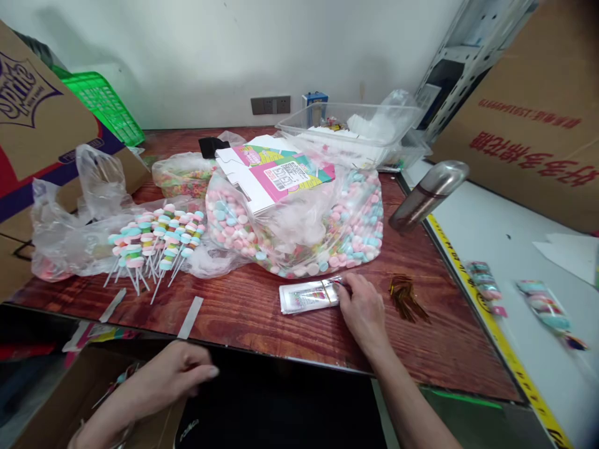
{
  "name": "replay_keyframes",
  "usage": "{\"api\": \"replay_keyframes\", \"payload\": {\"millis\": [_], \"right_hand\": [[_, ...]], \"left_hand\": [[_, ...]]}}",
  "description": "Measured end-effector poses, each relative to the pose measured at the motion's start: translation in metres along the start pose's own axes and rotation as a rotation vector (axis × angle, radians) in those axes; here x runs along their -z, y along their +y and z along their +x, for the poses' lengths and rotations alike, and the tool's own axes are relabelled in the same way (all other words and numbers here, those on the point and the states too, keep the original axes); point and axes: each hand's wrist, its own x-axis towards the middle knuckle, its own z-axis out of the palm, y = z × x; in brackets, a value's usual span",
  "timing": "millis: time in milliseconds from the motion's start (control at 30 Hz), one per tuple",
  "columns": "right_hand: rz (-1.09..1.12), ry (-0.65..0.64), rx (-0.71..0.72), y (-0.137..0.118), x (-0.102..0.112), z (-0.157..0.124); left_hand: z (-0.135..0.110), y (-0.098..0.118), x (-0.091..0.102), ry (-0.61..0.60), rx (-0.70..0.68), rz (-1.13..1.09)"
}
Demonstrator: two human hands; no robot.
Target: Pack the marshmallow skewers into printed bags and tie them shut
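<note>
My right hand (362,308) rests on the wooden table (262,312), fingertips pinched on the right end of a small stack of clear printed wrappers (306,296). My left hand (175,371) hangs below the table's front edge over an open cardboard box (70,393), fingers curled; I cannot see anything in it. A row of pastel candy skewers on white sticks (156,240) lies on crumpled plastic to the left. A big clear bag of pastel candies (299,231) sits in the middle with flat printed cartons (276,171) on top.
A bundle of brown twist ties (406,298) lies right of my hand. A steel flask (428,196) leans at the table's right edge. Packed skewers (545,308) lie on the white surface. A clear tub (355,131), green basket (105,103) and cardboard boxes (538,106) ring the table.
</note>
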Motion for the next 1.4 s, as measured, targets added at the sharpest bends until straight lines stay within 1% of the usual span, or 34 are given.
{"api": "replay_keyframes", "payload": {"millis": [33, 67, 100, 133, 167, 200, 233, 300, 333, 400, 467, 567, 633, 733, 800, 900, 933, 967, 1033, 1100, 1133, 1300, 1400], "right_hand": [[-0.033, 0.017, 0.018, -0.001, 0.001, -0.001], [-0.063, 0.034, 0.037, -0.002, 0.003, -0.003], [-0.089, 0.051, 0.056, -0.003, 0.004, -0.005], [-0.110, 0.070, 0.081, -0.004, 0.005, -0.008], [-0.127, 0.091, 0.118, -0.005, 0.006, -0.010], [-0.136, 0.110, 0.161, -0.005, 0.006, -0.012], [-0.127, 0.126, 0.202, -0.005, 0.006, -0.014], [-0.071, 0.146, 0.250, -0.003, 0.006, -0.015], [-0.035, 0.152, 0.247, 0.000, 0.005, -0.013], [0.020, 0.162, 0.197, 0.005, 0.003, -0.009], [0.039, 0.167, 0.155, 0.011, -0.001, -0.003], [0.050, 0.136, 0.136, 0.015, -0.006, 0.003], [0.033, 0.125, 0.142, 0.014, -0.007, 0.003], [-0.027, 0.151, 0.157, 0.008, -0.004, -0.002], [-0.074, 0.189, 0.207, 0.006, 0.000, -0.005], [-0.128, 0.268, 0.412, 0.005, 0.005, -0.007], [-0.122, 0.277, 0.473, 0.005, 0.006, -0.008], [-0.085, 0.261, 0.500, 0.005, 0.006, -0.008], [0.041, 0.176, 0.444, 0.004, 0.006, -0.008], [0.153, 0.102, 0.336, 0.000, 0.003, -0.008], [0.187, 0.085, 0.289, -0.002, 0.002, -0.009], [0.238, 0.078, 0.112, -0.007, -0.003, -0.012], [0.239, 0.091, 0.040, 0.000, 0.004, -0.008]], "left_hand": [[0.010, 0.031, -0.003, -0.004, -0.187, 0.042], [0.022, 0.059, -0.009, 0.025, -0.369, 0.077], [0.034, 0.083, -0.017, 0.095, -0.516, 0.106], [0.049, 0.102, -0.027, 0.164, -0.621, 0.151], [0.064, 0.116, -0.038, 0.258, -0.698, 0.206], [0.079, 0.126, -0.049, 0.342, -0.746, 0.266], [0.094, 0.132, -0.060, 0.402, -0.768, 0.320], [0.119, 0.134, -0.077, 0.483, -0.772, 0.373], [0.127, 0.133, -0.082, 0.506, -0.765, 0.380], [0.137, 0.128, -0.089, 0.536, -0.758, 0.365], [0.139, 0.124, -0.090, 0.552, -0.765, 0.334], [0.139, 0.122, -0.090, 0.558, -0.778, 0.285], [0.140, 0.121, -0.090, 0.561, -0.782, 0.265], [0.142, 0.121, -0.091, 0.565, -0.782, 0.245], [0.143, 0.121, -0.092, 0.563, -0.784, 0.232], [0.143, 0.121, -0.092, 0.563, -0.786, 0.214], [0.143, 0.121, -0.092, 0.564, -0.785, 0.209], [0.143, 0.121, -0.092, 0.563, -0.783, 0.206], [0.142, 0.122, -0.091, 0.562, -0.776, 0.201], [0.142, 0.122, -0.091, 0.554, -0.774, 0.198], [0.142, 0.122, -0.091, 0.550, -0.775, 0.195], [0.140, 0.123, -0.090, 0.534, -0.776, 0.170], [0.140, 0.123, -0.089, 0.531, -0.760, 0.159]]}}
